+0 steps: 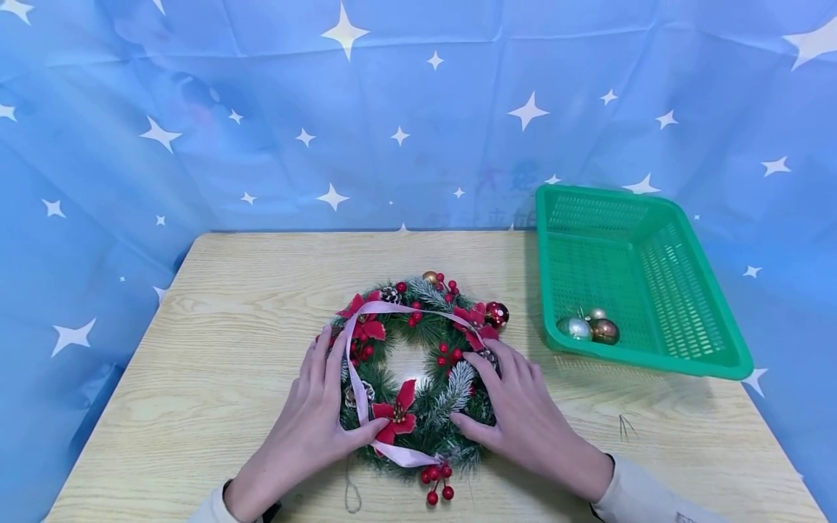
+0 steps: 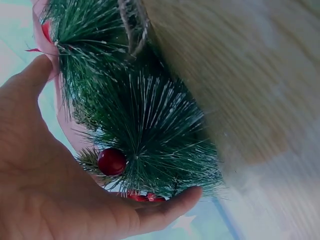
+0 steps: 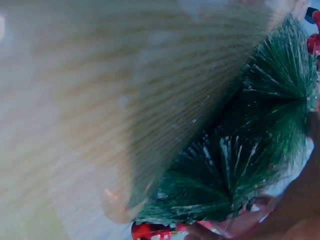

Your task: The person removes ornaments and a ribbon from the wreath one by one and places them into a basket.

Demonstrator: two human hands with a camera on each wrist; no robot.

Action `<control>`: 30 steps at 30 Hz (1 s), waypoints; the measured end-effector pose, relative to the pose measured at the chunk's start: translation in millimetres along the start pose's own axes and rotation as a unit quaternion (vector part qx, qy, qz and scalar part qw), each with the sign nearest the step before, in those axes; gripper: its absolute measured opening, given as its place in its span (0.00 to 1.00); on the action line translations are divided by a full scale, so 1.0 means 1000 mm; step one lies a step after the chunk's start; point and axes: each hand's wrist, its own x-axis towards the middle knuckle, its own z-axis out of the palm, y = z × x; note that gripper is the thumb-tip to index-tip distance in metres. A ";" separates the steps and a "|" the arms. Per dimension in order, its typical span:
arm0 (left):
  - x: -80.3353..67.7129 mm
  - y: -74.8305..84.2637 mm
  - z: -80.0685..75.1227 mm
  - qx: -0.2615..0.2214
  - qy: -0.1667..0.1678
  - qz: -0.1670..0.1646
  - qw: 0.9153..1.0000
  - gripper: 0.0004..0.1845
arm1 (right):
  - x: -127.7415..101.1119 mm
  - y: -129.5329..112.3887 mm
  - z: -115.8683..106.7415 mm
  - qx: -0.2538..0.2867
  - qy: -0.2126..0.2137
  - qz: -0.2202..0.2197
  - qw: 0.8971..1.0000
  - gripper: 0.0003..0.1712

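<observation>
A green pine wreath (image 1: 418, 341) with red flowers, red berries, pine cones, small baubles and a pink ribbon (image 1: 356, 378) lies flat on the wooden table (image 1: 229, 327). My left hand (image 1: 323, 399) rests on its left side with straight fingers, the thumb reaching to a red flower (image 1: 395, 418). My right hand (image 1: 513, 399) lies on the right side, fingers spread over the needles. The left wrist view shows the left hand (image 2: 50, 195) cupped beside the wreath (image 2: 145, 130) and a red berry (image 2: 111, 161). In the right wrist view the wreath (image 3: 240, 165) is blurred.
A green plastic basket (image 1: 654, 363) stands at the right, tilted against the backdrop, with three small baubles (image 1: 588, 328) in its near corner. A twine loop (image 1: 353, 497) trails from the wreath's near edge. Loose needles (image 1: 626, 426) lie near the basket. Blue star cloth surrounds the table.
</observation>
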 end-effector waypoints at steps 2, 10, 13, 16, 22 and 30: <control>0.000 0.000 -0.001 0.001 -0.005 0.001 1.000 0.76 | -0.002 0.002 -0.002 0.010 -0.002 -0.002 1.000 0.53; 0.004 -0.004 -0.005 -0.002 -0.018 0.014 1.000 0.75 | -0.004 0.015 -0.012 0.056 0.007 0.005 0.998 0.48; 0.005 -0.008 -0.007 -0.004 -0.025 0.018 1.000 0.77 | -0.002 0.021 -0.013 0.062 0.014 0.008 0.998 0.45; 0.007 -0.011 -0.008 -0.009 -0.031 0.022 0.999 0.78 | 0.000 0.026 -0.013 0.069 0.019 0.016 0.997 0.42; 0.010 -0.016 -0.010 -0.012 -0.040 0.037 0.998 0.77 | 0.004 0.035 -0.011 0.090 0.013 0.029 0.995 0.39; 0.012 -0.025 -0.013 -0.017 -0.050 0.064 0.997 0.75 | 0.007 0.043 -0.010 0.105 0.008 0.041 0.994 0.37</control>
